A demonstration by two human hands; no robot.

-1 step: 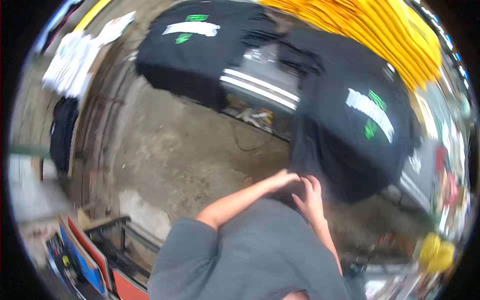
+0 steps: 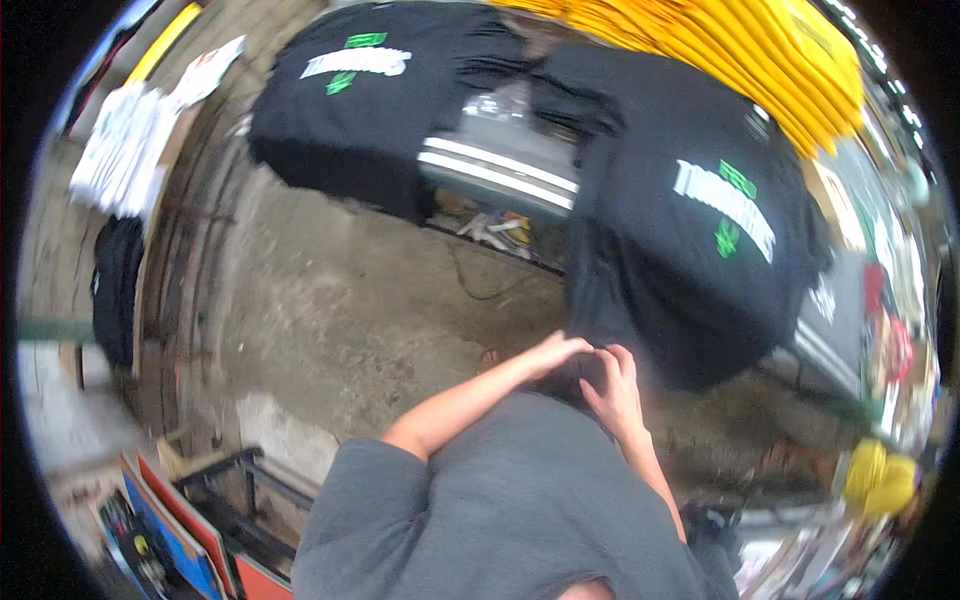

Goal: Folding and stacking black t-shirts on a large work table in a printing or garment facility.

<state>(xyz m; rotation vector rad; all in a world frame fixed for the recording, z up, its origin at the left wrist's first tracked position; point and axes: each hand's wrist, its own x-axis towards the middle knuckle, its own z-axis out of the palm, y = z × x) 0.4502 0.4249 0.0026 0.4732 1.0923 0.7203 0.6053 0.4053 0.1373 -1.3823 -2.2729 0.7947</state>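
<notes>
A black T-shirt (image 2: 660,290) with a white and green print lies spread over a flat board to the right, its loose lower part hanging toward me. My left hand (image 2: 558,354) is at its near left corner, fingers drawn together; what is in them, if anything, I cannot make out. Close beside it, almost touching, my right hand (image 2: 618,392) has bent fingers and a thumb standing apart from them. The gap between the hands is dark. Farther left, a second black T-shirt (image 2: 380,125) with the same print covers another board.
Between the shirts sits a grey board (image 2: 510,145) with white stripes. Folded yellow shirts (image 2: 720,55) line the far right, and white cloths (image 2: 120,150) the left. Blue and red panels (image 2: 165,525) stand near left, beside a dark metal frame (image 2: 250,490). A yellow bundle (image 2: 880,478) is at right.
The whole view has shifted a little, so the shirts now appear slightly farther left. Both hands stay together at the shirt's near corner, their pose almost the same.
</notes>
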